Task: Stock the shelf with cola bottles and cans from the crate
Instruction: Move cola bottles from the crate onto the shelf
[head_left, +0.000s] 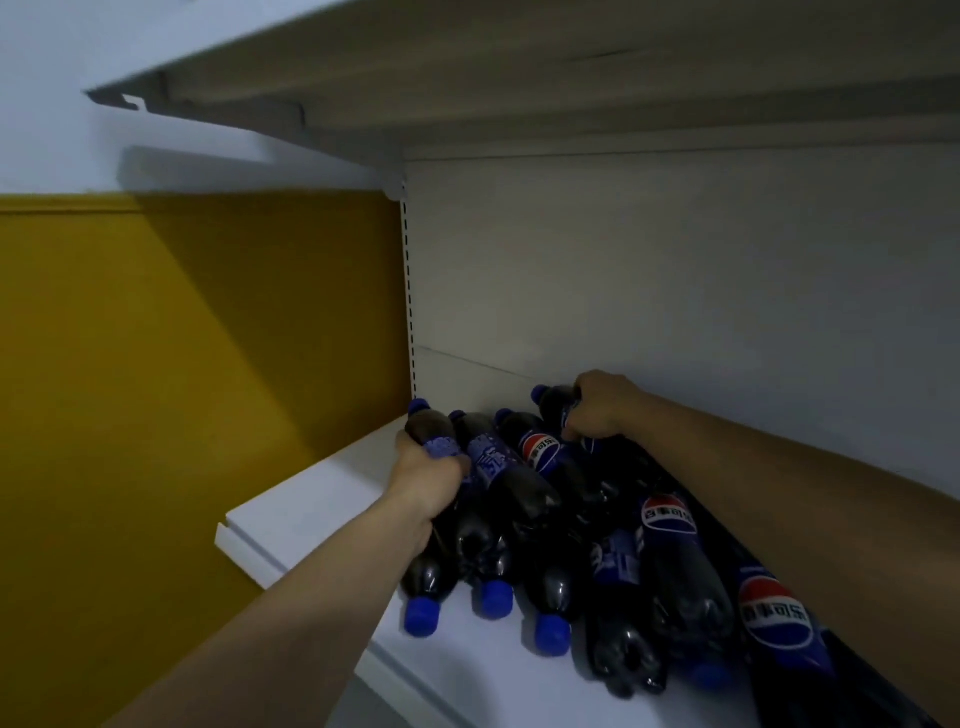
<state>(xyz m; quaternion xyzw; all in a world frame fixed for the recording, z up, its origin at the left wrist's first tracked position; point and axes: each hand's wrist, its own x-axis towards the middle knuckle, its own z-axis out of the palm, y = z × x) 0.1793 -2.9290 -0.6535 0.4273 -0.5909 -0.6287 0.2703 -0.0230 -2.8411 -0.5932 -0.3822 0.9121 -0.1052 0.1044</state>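
Glossy plastic cola bottles (524, 483), flat white shelf (322, 499)

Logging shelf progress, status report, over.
Left hand grips leftmost bottle. Right hand grips rear bottle. Other bottles lie piled on the shelf, crowding both.

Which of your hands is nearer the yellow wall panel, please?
Left. The left hand grips a cola bottle beside the yellow wall panel; the right hand is farther right.
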